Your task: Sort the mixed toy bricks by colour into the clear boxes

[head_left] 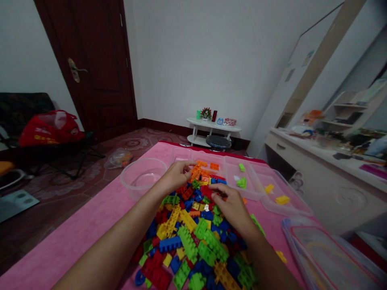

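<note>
A heap of toy building bricks (193,237) in red, blue, green, yellow and orange lies on a pink cloth (90,225). My left hand (177,174) reaches to the heap's far edge, its fingers curled over orange bricks (196,172). My right hand (231,205) rests on the heap to the right, fingers bent down among red and blue bricks; what they pinch is hidden. Clear trays behind the heap hold orange pieces (214,166), green pieces (242,182) and yellow pieces (281,199).
A round clear tub (142,177) stands at the far left of the cloth. Clear lids (326,249) are stacked at the right. A white dresser (326,181) runs along the right, a low white shelf (211,131) and a dark door (93,64) stand beyond.
</note>
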`<state>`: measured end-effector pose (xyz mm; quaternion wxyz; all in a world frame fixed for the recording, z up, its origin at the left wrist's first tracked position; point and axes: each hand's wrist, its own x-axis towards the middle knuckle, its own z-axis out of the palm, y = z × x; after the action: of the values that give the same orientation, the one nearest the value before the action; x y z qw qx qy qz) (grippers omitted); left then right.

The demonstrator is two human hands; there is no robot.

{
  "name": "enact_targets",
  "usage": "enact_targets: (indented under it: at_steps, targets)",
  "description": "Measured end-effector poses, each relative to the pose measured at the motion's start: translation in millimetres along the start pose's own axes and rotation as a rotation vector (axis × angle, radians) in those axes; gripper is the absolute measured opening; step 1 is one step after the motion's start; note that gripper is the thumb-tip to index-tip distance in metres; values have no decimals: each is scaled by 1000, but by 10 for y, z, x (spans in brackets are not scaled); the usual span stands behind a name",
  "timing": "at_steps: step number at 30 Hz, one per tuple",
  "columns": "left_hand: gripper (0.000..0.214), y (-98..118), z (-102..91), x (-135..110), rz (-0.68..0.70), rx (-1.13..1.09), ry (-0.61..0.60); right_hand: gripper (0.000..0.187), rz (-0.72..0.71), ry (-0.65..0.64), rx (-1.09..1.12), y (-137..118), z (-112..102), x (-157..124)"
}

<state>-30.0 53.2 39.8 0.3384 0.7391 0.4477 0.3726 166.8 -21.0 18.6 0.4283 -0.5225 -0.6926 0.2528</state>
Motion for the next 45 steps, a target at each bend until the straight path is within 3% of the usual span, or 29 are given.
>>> enact_targets:
  at_steps: [3, 6, 9, 11, 13, 17, 20, 23, 27, 31, 36, 41, 45]
  targets:
    - [55, -6, 6, -16, 34, 65, -40, 28, 253, 112, 438, -5, -54, 16]
    - [53, 81, -2, -95, 97, 137, -237, 22, 384, 134, 818, -10, -92, 13]
    - [49, 182, -9, -176, 158, 145, -477, 16, 442, 188, 960, 18, -139, 19]
    - [49, 197, -10, -188, 174, 144, -537, 16, 471, 216, 956, 42, -178, 32]
    - [46, 157, -17, -159, 152, 177, -453, 16, 470, 225, 936, 55, -222, 50]
    - [36, 24, -72, -62, 118, 431, -120, 16, 506, 232, 1032, 19, -293, 85]
    - [27, -10, -120, -50, 58, 583, -123, 21, 525, 186, 1131, -42, -314, 88]
    - [24, 30, -116, -96, 48, 591, -247, 28, 477, 168, 1051, -83, -308, 69]
    - [24, 135, -33, -175, 159, 522, -385, 30, 425, 105, 776, -67, -285, 47]
    - [38, 206, 26, -238, 200, 516, -503, 29, 387, 35, 655, -36, -278, 44]
    - [36, 226, 67, -286, 191, 659, -453, 31, 345, 13, 578, -53, -290, 47]
    - [15, 256, 152, -298, 185, 660, -447, 30, 293, 26, 389, -45, -360, 62]
    - [14, 271, 48, -278, 132, 589, -466, 22, 164, -174, 29, 21, -498, 21]
